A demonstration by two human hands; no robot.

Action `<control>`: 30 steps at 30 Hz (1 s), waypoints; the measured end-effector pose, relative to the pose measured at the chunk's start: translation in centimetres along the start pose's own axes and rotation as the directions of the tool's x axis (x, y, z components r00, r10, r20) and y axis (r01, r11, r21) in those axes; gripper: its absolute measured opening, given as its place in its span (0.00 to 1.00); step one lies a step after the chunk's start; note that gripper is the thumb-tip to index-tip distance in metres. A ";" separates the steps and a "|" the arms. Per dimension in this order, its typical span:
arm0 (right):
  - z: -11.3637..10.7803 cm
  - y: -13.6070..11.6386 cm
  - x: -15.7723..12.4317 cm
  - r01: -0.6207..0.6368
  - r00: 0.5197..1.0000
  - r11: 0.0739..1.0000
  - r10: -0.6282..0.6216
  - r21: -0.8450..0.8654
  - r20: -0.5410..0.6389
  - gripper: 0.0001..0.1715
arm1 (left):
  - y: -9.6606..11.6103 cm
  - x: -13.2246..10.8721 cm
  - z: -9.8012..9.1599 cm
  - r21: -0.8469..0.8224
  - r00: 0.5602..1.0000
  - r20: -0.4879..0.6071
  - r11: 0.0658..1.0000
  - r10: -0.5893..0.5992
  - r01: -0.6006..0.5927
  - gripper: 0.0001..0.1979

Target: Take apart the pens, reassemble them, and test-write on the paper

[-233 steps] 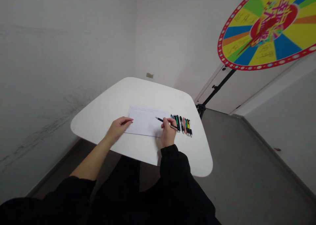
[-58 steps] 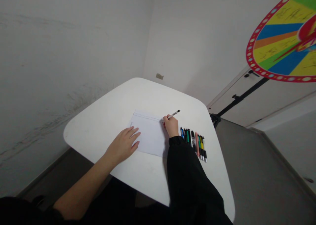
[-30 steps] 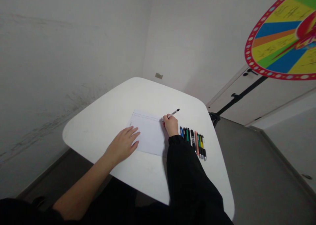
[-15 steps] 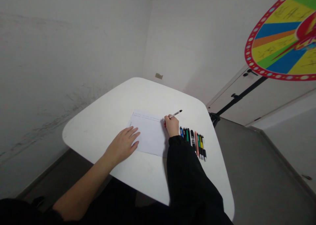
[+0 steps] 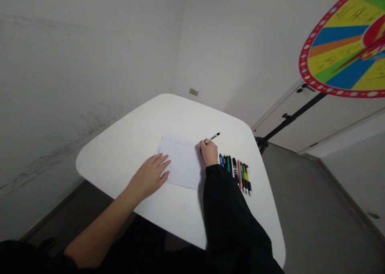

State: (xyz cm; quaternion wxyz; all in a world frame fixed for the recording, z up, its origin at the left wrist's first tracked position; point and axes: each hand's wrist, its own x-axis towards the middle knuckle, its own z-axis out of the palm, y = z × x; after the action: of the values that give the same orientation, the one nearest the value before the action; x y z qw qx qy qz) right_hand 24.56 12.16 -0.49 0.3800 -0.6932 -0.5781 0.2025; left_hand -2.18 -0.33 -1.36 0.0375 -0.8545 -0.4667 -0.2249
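A sheet of white paper (image 5: 183,165) lies on the white table (image 5: 177,115), with faint lines of handwriting along its top and a few marks at its left edge. My left hand (image 5: 151,174) rests flat with fingers spread on the sheet's left side. At the upper right of the paper, my right hand (image 5: 209,152) is closed around a white pen (image 5: 213,137) with a black end pointing up and right. The pen's tip is hidden by my fingers. Just right of that hand, several pens (image 5: 242,177) lie side by side, partly covered by my black sleeve.
A colourful prize wheel (image 5: 339,53) on a black stand (image 5: 291,119) rises beyond the table's right side. Scuffed white walls (image 5: 90,57) meet in a corner behind the table. Grey floor (image 5: 313,201) runs along the right.
The pen's upper end has shifted slightly to the left with my right hand. My left hand stays in place on the paper.
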 end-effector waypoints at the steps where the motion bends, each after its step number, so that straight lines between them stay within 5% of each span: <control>1: 0.0 0.0 0.0 0.001 1.000 1.000 -0.001 0.001 0.007 0.16 | 0.0 0.0 0.0 0.000 1.000 -0.001 1.000 0.000 0.000 0.20; 17: 0.0 0.5 0.1 0.047 0.998 0.998 -0.048 0.033 0.036 0.18 | -0.2 -0.1 0.2 -0.036 1.000 0.006 0.999 0.002 -0.001 0.21; 30: -0.6 0.1 -0.3 0.078 0.978 0.990 -0.052 0.119 -0.203 0.20 | -0.2 -0.1 0.3 -0.016 1.000 0.001 1.000 -0.005 0.005 0.20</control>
State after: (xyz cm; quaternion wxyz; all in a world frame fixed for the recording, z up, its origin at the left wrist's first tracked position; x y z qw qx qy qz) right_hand 24.95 11.71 -0.23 0.4854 -0.6652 -0.5456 0.1558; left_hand -2.31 -0.18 -1.71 0.0300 -0.8538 -0.4670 -0.2281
